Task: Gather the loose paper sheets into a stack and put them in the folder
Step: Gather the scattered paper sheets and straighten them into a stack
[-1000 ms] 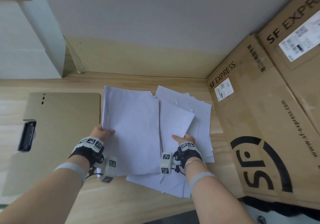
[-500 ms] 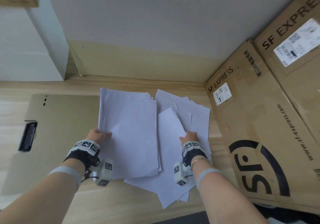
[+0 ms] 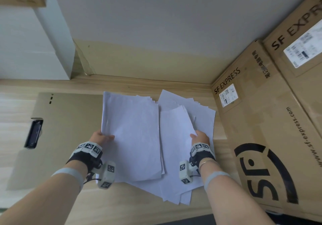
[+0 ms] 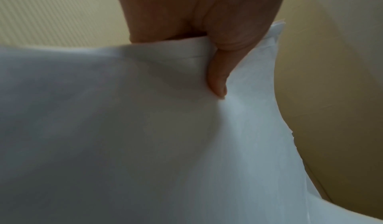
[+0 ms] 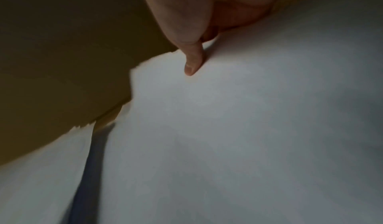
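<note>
White paper sheets fanned loose on pale wooden table, right hand pinching top sheet; left hand gripping gathered stack alongside, long edges parallel; tan cardboard folder open further left.

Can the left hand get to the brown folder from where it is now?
Probably yes: the flat brown cardboard folder lies uncovered just left of the left hand. But its grip is on the white paper stack.

Left hand and right hand both pinch, forearms extended.
</note>
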